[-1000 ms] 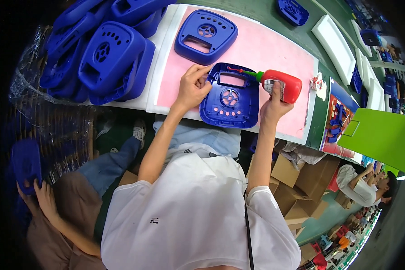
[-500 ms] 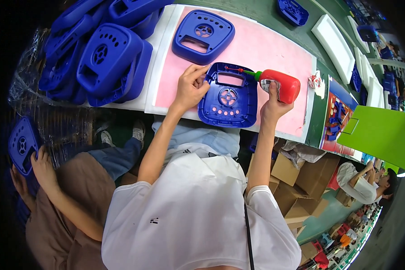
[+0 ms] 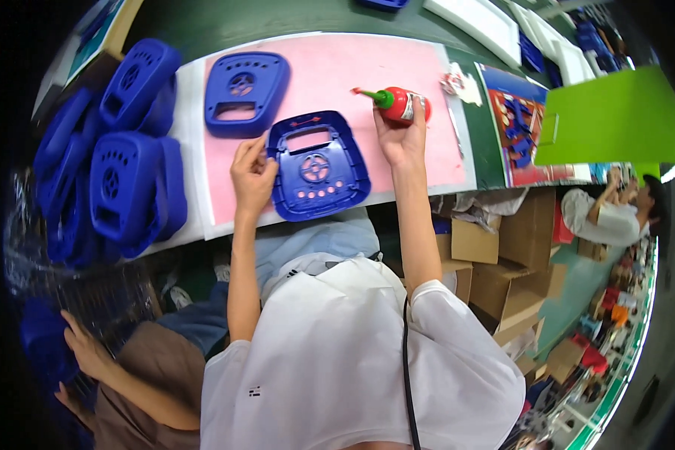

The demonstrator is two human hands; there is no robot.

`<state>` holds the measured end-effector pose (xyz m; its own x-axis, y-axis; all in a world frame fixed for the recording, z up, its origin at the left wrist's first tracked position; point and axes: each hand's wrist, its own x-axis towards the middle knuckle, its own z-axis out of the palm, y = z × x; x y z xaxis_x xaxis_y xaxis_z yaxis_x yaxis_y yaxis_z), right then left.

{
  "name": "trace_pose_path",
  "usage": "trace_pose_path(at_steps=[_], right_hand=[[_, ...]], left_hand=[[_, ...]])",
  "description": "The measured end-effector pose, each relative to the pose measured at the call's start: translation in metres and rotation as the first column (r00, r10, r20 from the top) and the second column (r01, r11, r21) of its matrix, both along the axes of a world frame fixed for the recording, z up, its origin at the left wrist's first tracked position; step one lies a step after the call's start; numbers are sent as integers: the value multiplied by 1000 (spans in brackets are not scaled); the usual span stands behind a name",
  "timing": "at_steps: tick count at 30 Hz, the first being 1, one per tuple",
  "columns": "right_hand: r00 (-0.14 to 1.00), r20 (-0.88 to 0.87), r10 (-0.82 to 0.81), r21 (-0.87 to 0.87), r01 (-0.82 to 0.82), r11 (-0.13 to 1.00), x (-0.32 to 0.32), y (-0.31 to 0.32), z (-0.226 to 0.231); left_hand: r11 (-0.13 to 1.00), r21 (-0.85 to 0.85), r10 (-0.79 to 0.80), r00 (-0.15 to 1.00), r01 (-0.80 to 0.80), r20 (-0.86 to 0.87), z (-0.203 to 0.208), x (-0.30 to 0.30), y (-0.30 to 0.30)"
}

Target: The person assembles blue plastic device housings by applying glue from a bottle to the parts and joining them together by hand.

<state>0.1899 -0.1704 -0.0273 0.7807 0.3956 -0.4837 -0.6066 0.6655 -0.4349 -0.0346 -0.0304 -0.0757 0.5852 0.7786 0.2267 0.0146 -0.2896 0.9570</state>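
Left hand (image 3: pixel 253 178) gripping blue housing (image 3: pixel 337 169) by left rim, right hand (image 3: pixel 403 135) gripping red bottle (image 3: pixel 398 103) beyond housing's right side, bottle label (image 3: pixel 415 106) illegible

The nearer casing (image 3: pixel 292 169) was deep blue, with a red streak (image 3: pixel 305 120) at twelve o'clock; the bottle (image 3: pixel 401 106) at its two o'clock was red, green-capped; the sheet (image 3: pixel 337 71) was pink, bordered white; the shirt (image 3: pixel 360 352), at six o'clock, white.
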Motion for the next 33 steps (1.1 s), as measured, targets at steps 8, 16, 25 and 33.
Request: trace_pose_path(at_steps=[8, 16, 25, 33], right_hand=[[842, 310, 441, -563, -211, 799, 99, -81, 30], [458, -153, 876, -796, 468, -384, 116, -110, 27], [603, 181, 777, -420, 761, -493, 323, -214, 15], [558, 1, 830, -578, 677, -455, 368, -222, -13]], left_hand=[[999, 36, -23, 1000, 23, -6, -4, 2, 0], [999, 49, -7, 1000, 9, -31, -2, 0, -1], [1000, 20, -13, 997, 15, -78, 1, 6, -2], [1000, 0, 9, 990, -9, -139, 8, -2, -3]])
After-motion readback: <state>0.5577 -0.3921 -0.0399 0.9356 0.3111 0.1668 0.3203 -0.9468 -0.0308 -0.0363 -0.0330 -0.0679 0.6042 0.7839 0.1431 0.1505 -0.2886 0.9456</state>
